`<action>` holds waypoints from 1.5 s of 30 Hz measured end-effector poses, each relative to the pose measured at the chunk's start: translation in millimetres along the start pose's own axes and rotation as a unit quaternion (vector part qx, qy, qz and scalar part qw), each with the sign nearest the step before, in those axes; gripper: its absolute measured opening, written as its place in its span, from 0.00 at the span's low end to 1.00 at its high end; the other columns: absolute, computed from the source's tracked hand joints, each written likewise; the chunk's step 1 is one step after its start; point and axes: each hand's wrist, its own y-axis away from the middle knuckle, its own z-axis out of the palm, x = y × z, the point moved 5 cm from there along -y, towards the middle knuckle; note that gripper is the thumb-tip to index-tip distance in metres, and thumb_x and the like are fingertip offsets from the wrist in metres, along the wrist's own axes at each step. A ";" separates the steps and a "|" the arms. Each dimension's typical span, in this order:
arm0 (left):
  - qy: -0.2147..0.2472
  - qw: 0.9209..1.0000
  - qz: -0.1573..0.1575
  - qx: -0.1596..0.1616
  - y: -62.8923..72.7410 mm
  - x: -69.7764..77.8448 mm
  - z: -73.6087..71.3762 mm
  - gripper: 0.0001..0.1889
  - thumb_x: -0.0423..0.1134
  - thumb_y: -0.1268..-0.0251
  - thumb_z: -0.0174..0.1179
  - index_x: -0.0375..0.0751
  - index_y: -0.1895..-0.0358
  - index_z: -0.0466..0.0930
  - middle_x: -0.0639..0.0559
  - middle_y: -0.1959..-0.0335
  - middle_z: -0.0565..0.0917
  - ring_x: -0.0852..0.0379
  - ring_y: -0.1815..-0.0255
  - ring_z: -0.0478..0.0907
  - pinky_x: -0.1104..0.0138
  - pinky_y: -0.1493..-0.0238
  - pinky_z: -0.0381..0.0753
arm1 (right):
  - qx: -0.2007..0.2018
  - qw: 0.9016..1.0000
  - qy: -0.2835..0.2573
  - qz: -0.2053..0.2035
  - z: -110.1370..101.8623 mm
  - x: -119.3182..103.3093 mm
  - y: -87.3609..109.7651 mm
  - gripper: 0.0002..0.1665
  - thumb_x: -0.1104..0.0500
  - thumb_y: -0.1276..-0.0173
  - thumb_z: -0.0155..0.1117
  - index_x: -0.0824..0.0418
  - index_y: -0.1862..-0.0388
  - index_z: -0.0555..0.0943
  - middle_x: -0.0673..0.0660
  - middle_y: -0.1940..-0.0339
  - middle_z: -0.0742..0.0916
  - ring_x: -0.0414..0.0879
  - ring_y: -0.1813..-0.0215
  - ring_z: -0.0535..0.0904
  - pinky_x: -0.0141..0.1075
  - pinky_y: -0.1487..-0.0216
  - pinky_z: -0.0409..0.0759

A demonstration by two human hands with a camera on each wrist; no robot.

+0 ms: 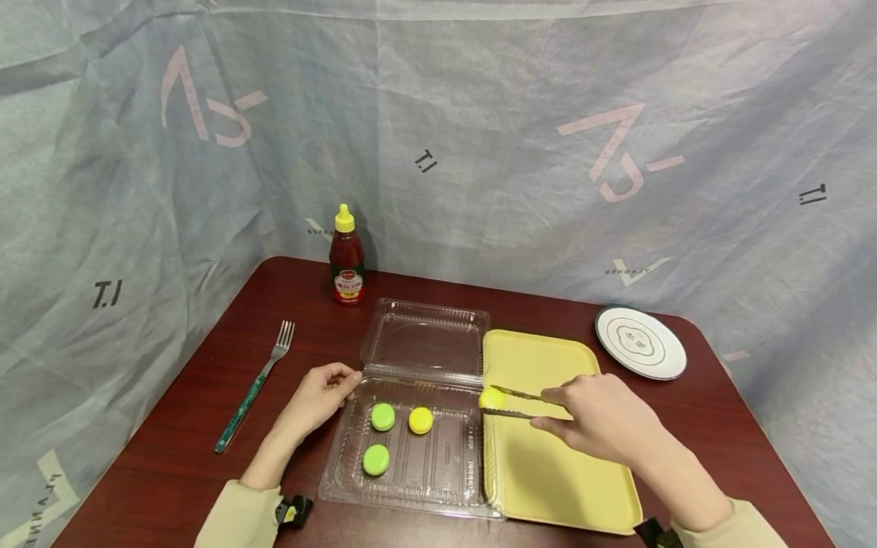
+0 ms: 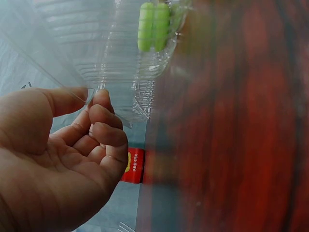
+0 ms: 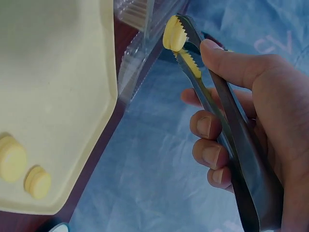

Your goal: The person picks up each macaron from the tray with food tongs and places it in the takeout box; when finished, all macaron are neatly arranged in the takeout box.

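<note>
My right hand point(image 1: 610, 418) grips metal tongs point(image 3: 227, 104), whose toothed tips pinch a yellow macaron point(image 1: 491, 399). In the head view that macaron is over the line where the clear plastic container point(image 1: 445, 457) meets the yellow tray point(image 1: 548, 479). Two green macarons point(image 1: 376, 460) and one yellow macaron point(image 1: 421, 420) sit on the container's floor. At the container's left side, my left hand point(image 1: 317, 403) pinches its rim between thumb and fingers. The right wrist view shows two more yellow macarons point(image 3: 13, 159) on the tray; my right hand hides them from the head camera.
The container's lid point(image 1: 428, 342) lies folded back behind it. A ketchup bottle point(image 1: 347, 262) stands at the back left, and a fork point(image 1: 253, 396) lies left of my left hand. At the back right is a white plate point(image 1: 640, 342). Grey cloth point(image 1: 466, 152) hangs behind the table.
</note>
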 end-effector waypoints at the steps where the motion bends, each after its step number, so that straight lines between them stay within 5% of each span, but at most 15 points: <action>1: 0.000 1.000 -0.001 0.000 0.2 0.1 0.0 0.09 0.38 0.26 0.58 0.35 0.61 0.82 0.50 0.75 0.81 0.54 0.72 0.76 0.66 0.70 0.76 | -0.001 1.000 -0.001 -0.004 1.2 -1.6 -1.4 0.27 0.42 0.41 0.75 0.44 0.83 0.64 0.37 0.88 0.58 0.33 0.82 0.52 0.31 0.81 0.58; 8: -0.004 1.000 -0.004 0.003 1.3 1.0 -0.7 0.10 0.39 0.26 0.59 0.35 0.62 0.82 0.50 0.75 0.81 0.56 0.74 0.76 0.67 0.70 0.75 | -0.013 1.000 -0.005 -0.020 9.1 -14.7 -9.4 0.26 0.41 0.40 0.73 0.44 0.83 0.65 0.37 0.89 0.60 0.33 0.83 0.55 0.32 0.80 0.60; 14: -0.004 1.000 -0.002 0.002 1.8 1.2 -0.4 0.09 0.38 0.26 0.58 0.35 0.62 0.82 0.50 0.75 0.80 0.56 0.74 0.75 0.67 0.71 0.75 | -0.020 0.999 -0.016 -0.028 16.6 -25.5 -13.6 0.15 0.41 0.40 0.73 0.47 0.74 0.82 0.36 0.86 0.71 0.32 0.82 0.64 0.37 0.77 0.70; 21: -0.005 1.000 -0.002 0.000 2.1 1.6 0.2 0.09 0.38 0.26 0.59 0.35 0.62 0.82 0.50 0.75 0.80 0.55 0.74 0.75 0.67 0.71 0.74 | -0.038 0.998 -0.031 -0.029 27.4 -34.4 -17.4 0.16 0.39 0.39 0.72 0.46 0.75 0.80 0.36 0.86 0.69 0.33 0.82 0.63 0.36 0.79 0.68; 30: -0.007 1.000 0.002 0.001 1.7 3.2 -0.5 0.10 0.39 0.26 0.59 0.35 0.62 0.82 0.50 0.75 0.80 0.55 0.73 0.75 0.67 0.71 0.75 | -0.032 0.998 -0.038 -0.049 35.4 -48.3 -22.5 0.16 0.40 0.39 0.72 0.51 0.67 0.88 0.39 0.83 0.80 0.35 0.81 0.73 0.41 0.76 0.76; 38: -0.005 1.000 -0.003 0.001 0.8 1.0 -0.1 0.09 0.38 0.26 0.58 0.35 0.62 0.82 0.51 0.75 0.80 0.55 0.73 0.75 0.67 0.70 0.75 | -0.049 0.996 -0.047 -0.059 44.6 -58.9 -26.6 0.18 0.39 0.39 0.71 0.52 0.65 0.89 0.41 0.83 0.81 0.33 0.82 0.69 0.40 0.75 0.77; 45: -0.007 1.000 -0.001 0.000 0.1 0.8 0.1 0.10 0.39 0.26 0.58 0.36 0.62 0.82 0.50 0.75 0.80 0.54 0.73 0.75 0.66 0.70 0.75 | -0.064 0.995 -0.039 -0.069 51.6 -66.4 -27.9 0.19 0.37 0.38 0.70 0.48 0.76 0.82 0.37 0.88 0.69 0.33 0.84 0.62 0.37 0.78 0.74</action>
